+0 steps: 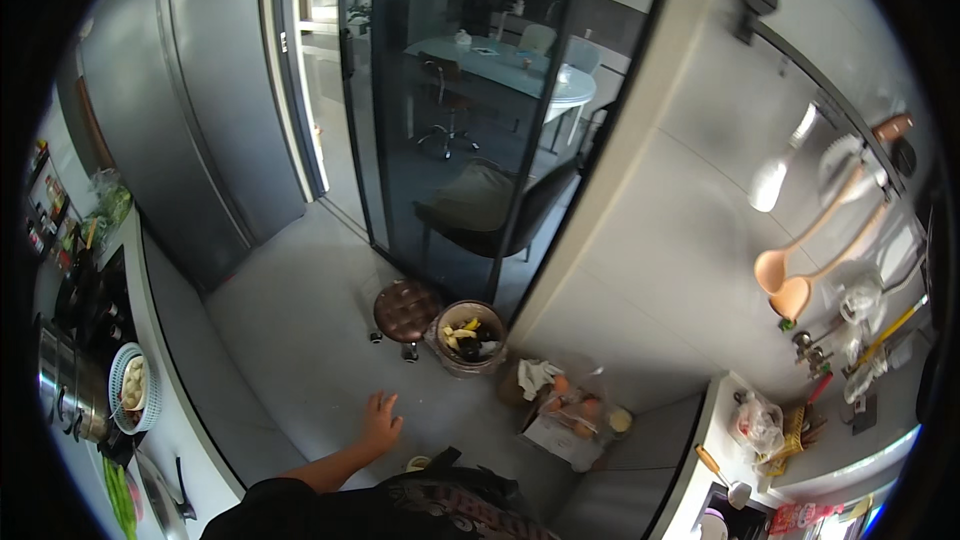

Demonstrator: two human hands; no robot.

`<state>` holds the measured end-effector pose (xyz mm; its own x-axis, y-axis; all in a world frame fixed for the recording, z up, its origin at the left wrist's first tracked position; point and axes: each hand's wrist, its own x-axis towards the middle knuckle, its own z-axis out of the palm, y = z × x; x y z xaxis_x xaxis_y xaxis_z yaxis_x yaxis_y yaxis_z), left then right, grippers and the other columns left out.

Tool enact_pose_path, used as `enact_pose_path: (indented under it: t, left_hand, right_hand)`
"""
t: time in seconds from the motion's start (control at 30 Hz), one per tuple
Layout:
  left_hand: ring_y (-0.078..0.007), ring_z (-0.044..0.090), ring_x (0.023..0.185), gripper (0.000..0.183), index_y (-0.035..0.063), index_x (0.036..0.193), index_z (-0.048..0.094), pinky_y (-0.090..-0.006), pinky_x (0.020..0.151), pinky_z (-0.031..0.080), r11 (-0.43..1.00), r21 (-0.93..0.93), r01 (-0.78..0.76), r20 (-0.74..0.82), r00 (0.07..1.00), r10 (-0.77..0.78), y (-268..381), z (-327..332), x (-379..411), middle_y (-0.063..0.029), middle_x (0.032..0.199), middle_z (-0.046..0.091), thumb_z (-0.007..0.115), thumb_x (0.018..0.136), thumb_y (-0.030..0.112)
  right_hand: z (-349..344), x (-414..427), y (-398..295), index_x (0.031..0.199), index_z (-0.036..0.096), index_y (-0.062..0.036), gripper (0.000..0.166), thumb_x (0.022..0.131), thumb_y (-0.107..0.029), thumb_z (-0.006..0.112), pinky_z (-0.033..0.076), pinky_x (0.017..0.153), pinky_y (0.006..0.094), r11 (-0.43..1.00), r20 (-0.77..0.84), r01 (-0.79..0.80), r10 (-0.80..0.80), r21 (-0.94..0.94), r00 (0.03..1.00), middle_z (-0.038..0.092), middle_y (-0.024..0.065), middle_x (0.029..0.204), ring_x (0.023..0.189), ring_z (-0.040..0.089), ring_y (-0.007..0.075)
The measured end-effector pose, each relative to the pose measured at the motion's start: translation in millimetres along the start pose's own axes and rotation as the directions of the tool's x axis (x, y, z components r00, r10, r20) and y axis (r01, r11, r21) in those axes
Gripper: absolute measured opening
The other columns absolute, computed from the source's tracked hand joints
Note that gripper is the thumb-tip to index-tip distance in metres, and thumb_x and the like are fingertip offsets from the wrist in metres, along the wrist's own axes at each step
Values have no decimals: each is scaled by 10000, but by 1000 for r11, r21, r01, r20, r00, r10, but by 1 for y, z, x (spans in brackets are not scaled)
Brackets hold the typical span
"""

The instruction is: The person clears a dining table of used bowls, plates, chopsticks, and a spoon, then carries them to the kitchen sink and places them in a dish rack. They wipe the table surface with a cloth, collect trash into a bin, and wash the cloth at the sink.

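My left hand (pixel 381 424) hangs over the grey floor, fingers apart and holding nothing. My right hand is out of view. Ahead of me a lined trash bin (pixel 470 369) holds peels and other waste, with a round brown tufted stool (pixel 406 310) on casters beside it. Right of the bin, a box (pixel 559 441) on the floor carries a clear plastic bag with round orange-brown items in it.
Left, a counter (pixel 169 397) bears a steel steamer pot (pixel 71 390), a blue basket (pixel 154 399) and green vegetables (pixel 118 495). Farther off stand a grey refrigerator (pixel 217 90) and a glass sliding door (pixel 457 127). Ladles (pixel 791 296) hang on the right wall above another counter (pixel 694 469).
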<state>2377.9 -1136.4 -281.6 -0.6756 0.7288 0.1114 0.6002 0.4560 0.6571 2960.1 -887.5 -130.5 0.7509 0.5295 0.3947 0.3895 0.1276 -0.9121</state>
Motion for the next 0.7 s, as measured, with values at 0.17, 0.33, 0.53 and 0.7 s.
enact_pose_path:
  t: [0.17,0.33,0.53,0.7]
  left_hand:
    - [-439,346,1124,484,1,1196,408,-479,944,306,973,77,219,41,974,-222,-56,-92,-4,-307,1236,330,551,765,167]
    - [-443,324,1152,489,0,1204,402,-472,966,290,917,36,397,-69,916,-394,-94,-141,-25,-306,1226,354,516,786,228]
    - [-414,320,1178,497,34,1216,405,-468,978,284,758,-68,649,-117,749,-652,-100,-138,-45,-277,1236,365,506,785,260]
    - [-399,329,1179,496,43,1221,407,-453,976,302,551,-195,812,-200,517,-832,-81,-150,-51,-254,1246,369,527,782,242]
  right_hand:
    - [163,-148,-13,1181,440,-71,354,867,-223,501,415,685,254,988,741,-152,71,42,668,518,39,1090,911,505,150]
    - [260,-275,-66,1057,475,34,320,775,-112,514,410,809,357,885,959,400,-279,239,44,529,192,971,896,512,297]
    - [375,-337,29,1298,294,-105,532,824,-185,521,310,969,398,145,632,766,481,626,-608,384,147,1262,1129,419,323]
    - [456,-435,-3,1201,386,-64,424,813,-179,514,359,875,383,325,590,768,498,552,-635,453,170,1128,1026,473,318]
